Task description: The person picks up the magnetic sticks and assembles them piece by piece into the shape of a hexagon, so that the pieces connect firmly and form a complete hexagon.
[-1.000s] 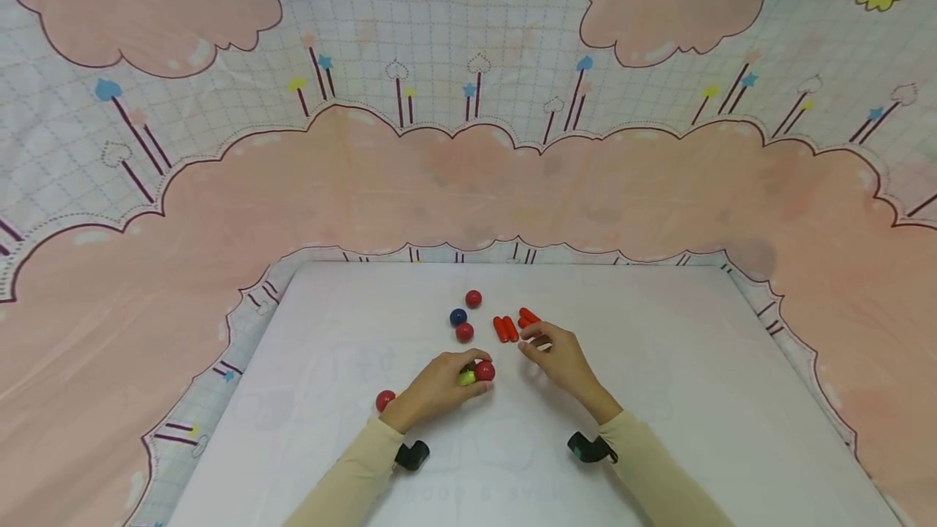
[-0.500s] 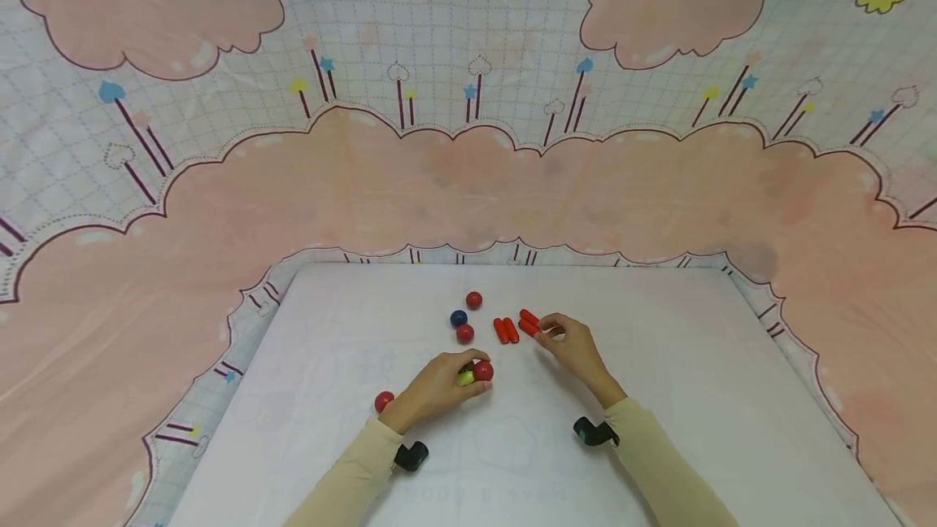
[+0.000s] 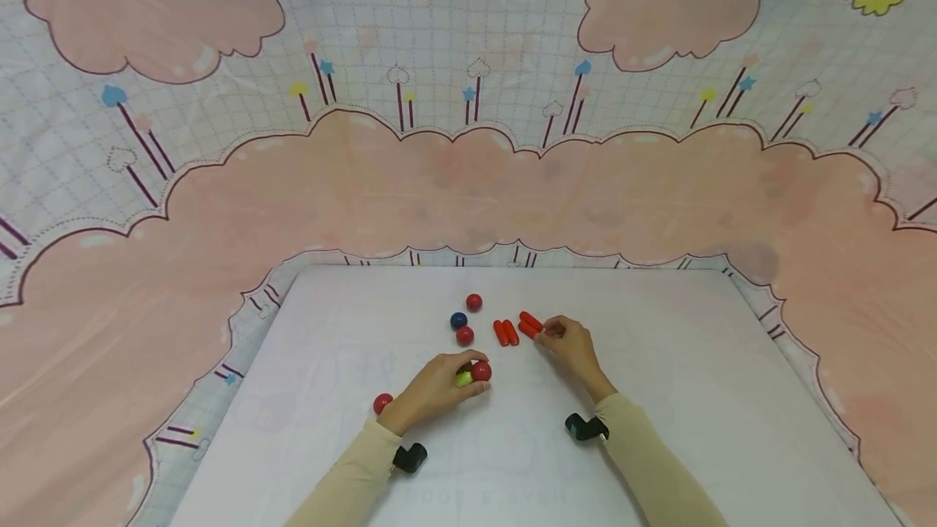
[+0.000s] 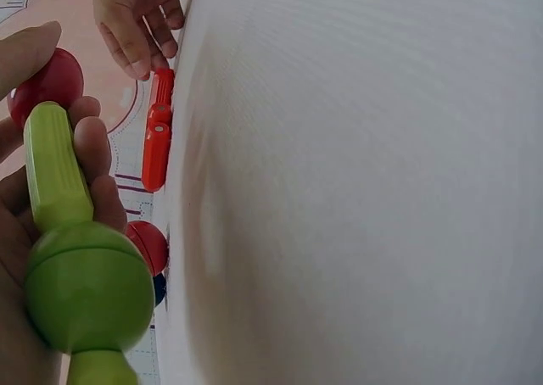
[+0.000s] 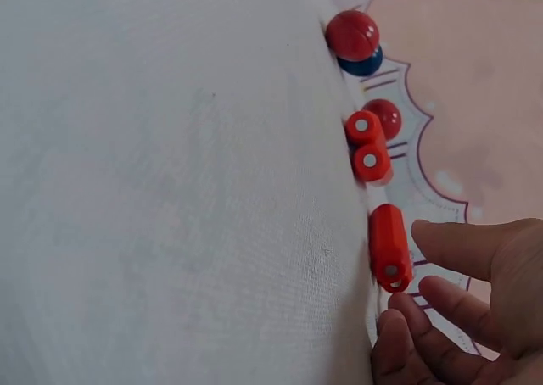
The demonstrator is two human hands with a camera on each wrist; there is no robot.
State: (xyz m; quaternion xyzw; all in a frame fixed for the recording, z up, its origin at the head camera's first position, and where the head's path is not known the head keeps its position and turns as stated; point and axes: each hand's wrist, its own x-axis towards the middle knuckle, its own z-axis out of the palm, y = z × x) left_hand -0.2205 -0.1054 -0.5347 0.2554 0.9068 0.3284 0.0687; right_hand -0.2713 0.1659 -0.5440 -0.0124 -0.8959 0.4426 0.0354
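Note:
In the head view my left hand (image 3: 437, 387) grips a piece made of a red ball (image 3: 481, 371), a light green rod (image 3: 464, 379) and a green ball; the left wrist view shows the green ball (image 4: 89, 287) joined below the rod (image 4: 56, 164), with another light green part under it. My right hand (image 3: 577, 350) is beside the right pair of red rods (image 3: 530, 324), its fingertips at their near end. The right wrist view has thumb and fingers apart around that end of the rods (image 5: 389, 241), with no grip visible.
Left of those rods lies another pair of red rods (image 3: 506, 332). Farther left are a blue ball (image 3: 458, 320) touching a red ball (image 3: 464, 336), and a red ball (image 3: 473, 302) behind them. Another red ball (image 3: 383, 403) sits beside my left wrist on the white table (image 3: 329, 332).
My right hand has shifted right from over the right pair of red rods to their near end. My left hand keeps its hold and has hardly moved.

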